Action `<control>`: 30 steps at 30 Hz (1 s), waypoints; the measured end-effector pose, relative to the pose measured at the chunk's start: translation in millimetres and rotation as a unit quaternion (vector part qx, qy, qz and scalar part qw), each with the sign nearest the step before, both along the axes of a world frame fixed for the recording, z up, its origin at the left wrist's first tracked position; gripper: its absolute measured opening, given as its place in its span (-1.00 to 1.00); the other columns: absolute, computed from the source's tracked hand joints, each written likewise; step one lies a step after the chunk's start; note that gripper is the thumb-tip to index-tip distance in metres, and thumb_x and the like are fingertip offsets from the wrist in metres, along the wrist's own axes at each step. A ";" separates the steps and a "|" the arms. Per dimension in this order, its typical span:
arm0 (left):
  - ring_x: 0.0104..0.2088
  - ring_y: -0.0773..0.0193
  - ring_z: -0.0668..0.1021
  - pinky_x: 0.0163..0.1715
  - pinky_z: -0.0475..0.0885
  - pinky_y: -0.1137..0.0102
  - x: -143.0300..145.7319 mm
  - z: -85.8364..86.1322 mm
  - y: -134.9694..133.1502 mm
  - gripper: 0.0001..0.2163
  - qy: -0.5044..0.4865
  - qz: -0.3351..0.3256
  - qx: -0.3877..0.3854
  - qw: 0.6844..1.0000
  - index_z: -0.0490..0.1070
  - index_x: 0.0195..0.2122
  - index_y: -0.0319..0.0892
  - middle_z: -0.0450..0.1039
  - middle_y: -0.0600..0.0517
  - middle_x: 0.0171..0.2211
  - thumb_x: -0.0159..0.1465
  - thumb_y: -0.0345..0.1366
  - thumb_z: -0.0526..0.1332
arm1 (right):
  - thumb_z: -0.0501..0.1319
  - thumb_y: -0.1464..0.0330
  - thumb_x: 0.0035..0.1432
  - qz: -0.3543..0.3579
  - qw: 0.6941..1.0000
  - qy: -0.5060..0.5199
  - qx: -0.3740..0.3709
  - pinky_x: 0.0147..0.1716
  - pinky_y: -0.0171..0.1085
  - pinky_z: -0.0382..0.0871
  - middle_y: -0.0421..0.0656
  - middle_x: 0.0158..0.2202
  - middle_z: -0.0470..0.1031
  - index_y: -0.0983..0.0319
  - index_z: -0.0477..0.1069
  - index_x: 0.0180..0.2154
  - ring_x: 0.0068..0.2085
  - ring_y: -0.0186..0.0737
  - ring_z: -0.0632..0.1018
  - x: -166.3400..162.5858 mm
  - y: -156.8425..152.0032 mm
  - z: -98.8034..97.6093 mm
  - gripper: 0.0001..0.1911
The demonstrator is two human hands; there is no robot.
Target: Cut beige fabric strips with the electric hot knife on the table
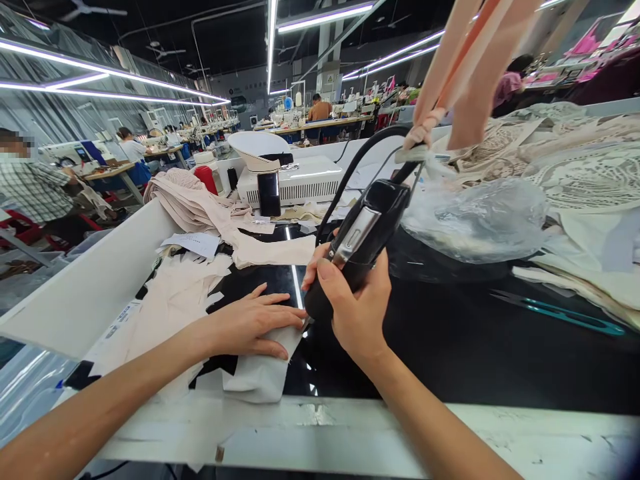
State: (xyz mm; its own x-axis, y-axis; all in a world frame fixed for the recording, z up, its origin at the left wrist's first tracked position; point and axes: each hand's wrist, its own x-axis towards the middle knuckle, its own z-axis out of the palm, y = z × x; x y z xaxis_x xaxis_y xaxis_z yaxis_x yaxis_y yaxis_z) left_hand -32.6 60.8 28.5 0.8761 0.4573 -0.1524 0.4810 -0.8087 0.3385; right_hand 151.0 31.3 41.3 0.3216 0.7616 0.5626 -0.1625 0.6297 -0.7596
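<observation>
My right hand (357, 307) is wrapped round a black corded hand tool (367, 230) with a shiny metal plate on its side. The tool is tilted, its lower end near the dark glossy tabletop (445, 347). A knotted peach fabric strip (430, 123) is tied at the tool's cord end. My left hand (250, 323) lies flat with fingers spread on a pale fabric piece (263, 373), its fingertips close to the tool's lower end. Whether the tool touches the fabric is hidden.
Pale cut fabric pieces (170, 307) and a folded stack (180, 200) lie at left beside a white side panel (90, 293). Behind stand a white machine (310, 179) and a phone (269, 193). At right are a clear plastic bag (480, 220), lace fabric (590, 173) and teal-handled snips (575, 315).
</observation>
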 end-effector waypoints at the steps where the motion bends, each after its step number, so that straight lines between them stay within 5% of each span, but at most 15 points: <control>1: 0.44 -0.04 0.14 0.39 -0.13 -0.25 0.3 0.5 0.0 -0.58 0.000 0.001 -0.001 1.000 0.31 0.21 0.03 0.33 0.00 0.31 0.37 -0.14 0.33 | 0.37 0.25 0.13 0.002 1.000 0.005 0.001 -0.54 -0.25 0.46 -0.34 -0.39 0.47 0.10 0.25 -0.22 -0.53 -0.34 0.49 -0.1 -0.1 0.2 -0.69; 12: 0.43 -0.03 0.16 0.41 -0.16 -0.21 2.0 3.3 1.1 -0.57 -0.001 0.002 -0.009 1.000 0.34 0.21 0.03 0.32 0.02 0.33 0.35 -0.12 0.35 | 0.34 0.26 0.13 -0.018 0.999 -0.021 -0.023 -0.52 -0.24 0.47 -0.32 -0.38 0.44 0.10 0.26 -0.21 -0.52 -0.32 0.49 -3.6 -3.9 -3.3 -0.72; 30: 0.43 -0.08 0.14 0.35 -0.17 -0.36 -0.3 -3.6 6.4 -0.47 -0.038 -0.018 -0.023 0.999 0.26 0.29 0.05 0.28 -0.05 0.33 0.34 -0.13 0.36 | 0.40 0.23 0.11 0.046 0.998 0.030 -0.035 -0.37 -0.18 0.55 -0.31 -0.33 0.54 0.08 0.35 -0.08 -0.43 -0.29 0.55 -11.0 -18.8 -7.4 -0.63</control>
State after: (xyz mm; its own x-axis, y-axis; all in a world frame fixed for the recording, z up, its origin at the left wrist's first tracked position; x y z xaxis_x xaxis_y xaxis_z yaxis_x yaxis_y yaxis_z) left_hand -32.9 67.1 24.9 0.9013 0.4201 -0.1054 0.4244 -0.8078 0.4091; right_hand 140.1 12.4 33.9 0.2796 0.8267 0.4883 -0.2638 0.5551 -0.7888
